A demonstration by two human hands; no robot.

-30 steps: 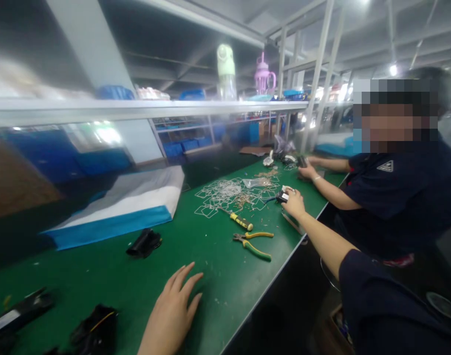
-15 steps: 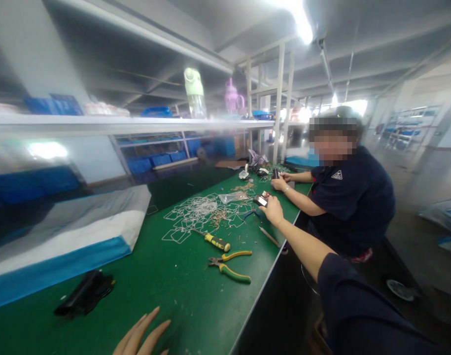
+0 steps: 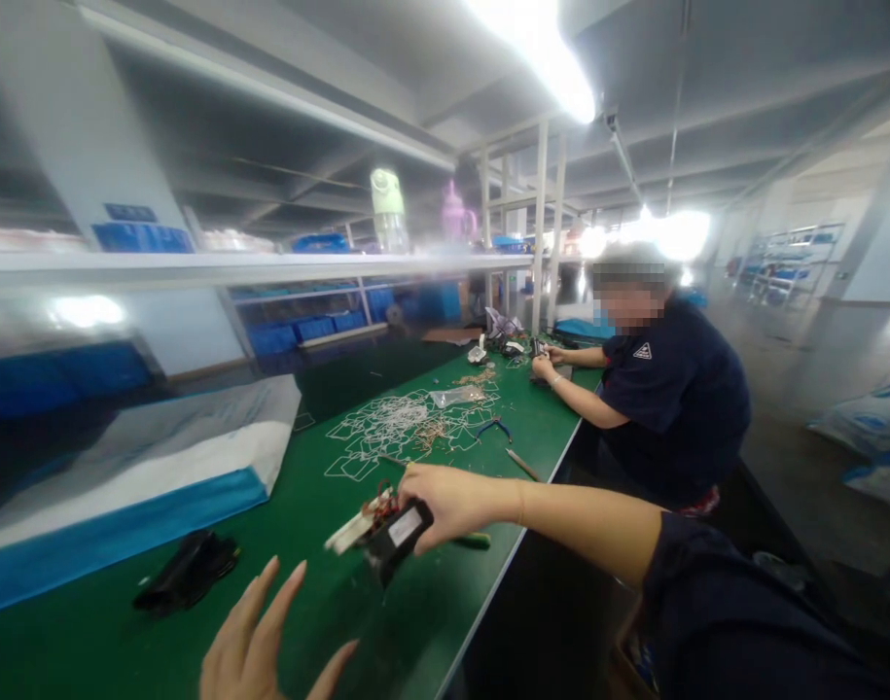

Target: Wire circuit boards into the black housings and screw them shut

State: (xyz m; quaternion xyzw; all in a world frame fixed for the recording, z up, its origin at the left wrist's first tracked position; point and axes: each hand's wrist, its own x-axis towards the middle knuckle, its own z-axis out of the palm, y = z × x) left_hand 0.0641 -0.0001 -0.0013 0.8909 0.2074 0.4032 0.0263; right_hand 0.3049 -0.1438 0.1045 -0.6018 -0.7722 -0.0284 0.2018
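Two hands — bare green mat (image 3: 386, 622) between.

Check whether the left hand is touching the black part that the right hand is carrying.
Apart. The head view shows green table between the open left hand and the black part held in the right hand.

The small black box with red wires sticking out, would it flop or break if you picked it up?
The small black box with red wires probably stays stiff: it keeps its shape in the right hand. It seems light, carried one-handed. The loose wires look bendy and could snag.
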